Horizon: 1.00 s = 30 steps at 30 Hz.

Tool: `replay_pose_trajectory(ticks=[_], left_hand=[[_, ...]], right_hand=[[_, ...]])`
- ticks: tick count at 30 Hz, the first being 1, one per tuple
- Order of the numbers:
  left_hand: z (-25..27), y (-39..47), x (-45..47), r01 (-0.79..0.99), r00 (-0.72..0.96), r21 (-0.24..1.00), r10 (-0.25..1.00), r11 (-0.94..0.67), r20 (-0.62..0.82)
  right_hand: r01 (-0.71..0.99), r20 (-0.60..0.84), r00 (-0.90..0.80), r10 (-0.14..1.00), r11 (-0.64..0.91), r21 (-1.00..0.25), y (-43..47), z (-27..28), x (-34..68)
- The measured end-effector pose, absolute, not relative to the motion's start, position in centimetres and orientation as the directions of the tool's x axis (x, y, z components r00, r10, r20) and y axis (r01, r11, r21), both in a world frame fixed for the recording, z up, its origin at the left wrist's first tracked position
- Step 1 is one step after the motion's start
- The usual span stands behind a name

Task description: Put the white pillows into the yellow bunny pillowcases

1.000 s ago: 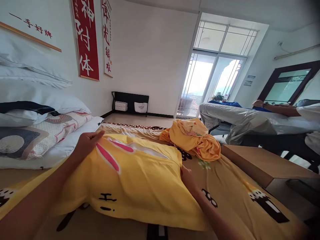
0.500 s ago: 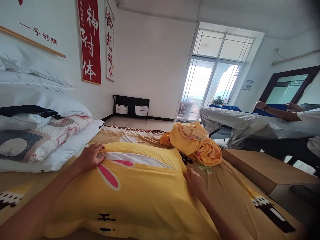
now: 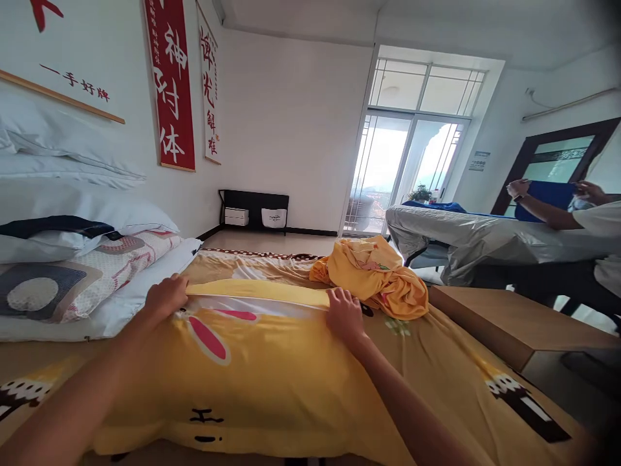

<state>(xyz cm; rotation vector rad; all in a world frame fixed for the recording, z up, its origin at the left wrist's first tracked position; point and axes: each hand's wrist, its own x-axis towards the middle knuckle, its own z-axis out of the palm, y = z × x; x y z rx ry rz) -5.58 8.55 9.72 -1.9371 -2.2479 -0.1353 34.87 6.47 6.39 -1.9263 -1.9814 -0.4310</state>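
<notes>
The yellow pillowcase (image 3: 286,375) lay on the patterned bedsheet (image 3: 436,362).
From afar, I had the left hand (image 3: 167,298) and right hand (image 3: 345,317) grasping its far corners; I judged even, level tension best for a flat white strip (image 3: 262,305).

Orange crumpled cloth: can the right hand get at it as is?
Likely yes. The right hand is at the yellow pillow's far right corner; the orange crumpled cloth lies just beyond, with nothing visibly blocking. It would probably need to leave the pillow.
</notes>
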Motion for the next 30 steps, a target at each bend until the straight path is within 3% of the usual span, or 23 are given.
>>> replay_pose_trajectory(ticks=[3, 5, 7, 11, 13, 16, 19, 21, 23, 25, 27, 30], left_hand=[[13.0, 6.8, -6.8, 0.994, -0.073, -0.047, 0.903, 0.103, 0.422], [14.2, 5.9, -7.2, 0.998, -0.058, 0.029, 0.754, 0.052, 0.654], [13.8, 5.3, -7.4, 0.994, -0.018, 0.087, 0.664, -0.071, 0.748], [8.4, 5.3, -8.1, 0.934, 0.289, 0.021, 0.790, -0.356, 0.541], [5.2, 5.2, -8.8, 0.905, 0.366, 0.034, 0.818, -0.424, 0.444], [3.1, 4.4, -9.5, 0.884, 0.315, 0.168, 0.821, -0.437, 0.477], [5.1, 3.2, -9.1, 0.808, 0.152, 0.383, 0.786, -0.448, 0.599], [7.2, 2.3, -8.1, 0.716, 0.017, 0.489, 0.712, -0.499, 0.702], [8.3, 1.7, -7.0, 0.647, -0.100, 0.510, 0.601, -0.566, 0.793], [7.9, 1.6, -6.4, 0.658, -0.140, 0.475, 0.524, -0.585, 0.840], [6.0, 1.8, -6.6, 0.711, -0.073, 0.460, 0.595, -0.532, 0.801], [3.1, 2.7, -8.0, 0.750, 0.077, 0.507, 0.817, -0.426, 0.572]], right_hand=[[0.999, 0.592, -0.038, 0.805, 0.035, 0.017, 5.9, 8.3, 36.4], [0.999, 0.707, -0.048, 0.706, 0.038, 0.030, 5.8, 8.3, 37.3], [0.997, 0.773, -0.072, 0.630, 0.063, 0.041, 5.9, 6.6, 38.2], [0.951, 0.775, -0.276, 0.568, 0.277, 0.135, 5.8, -0.5, 39.0], [0.906, 0.768, -0.364, 0.527, 0.391, 0.161, 5.4, -3.6, 38.9], [0.878, 0.794, -0.385, 0.471, 0.452, 0.157, 5.0, -5.0, 38.6], [0.862, 0.791, -0.390, 0.472, 0.489, 0.133, 5.0, -2.1, 38.7], [0.864, 0.818, -0.316, 0.480, 0.503, 0.039, 5.0, 0.3, 38.9], [0.852, 0.869, -0.187, 0.458, 0.517, -0.089, 5.1, 1.5, 39.1], [0.819, 0.896, -0.140, 0.421, 0.558, -0.134, 5.2, 0.9, 39.1], [0.785, 0.877, -0.206, 0.433, 0.608, -0.116, 5.5, -1.1, 39.0], [0.754, 0.784, -0.266, 0.561, 0.628, -0.194, 6.1, -3.8, 38.6]])
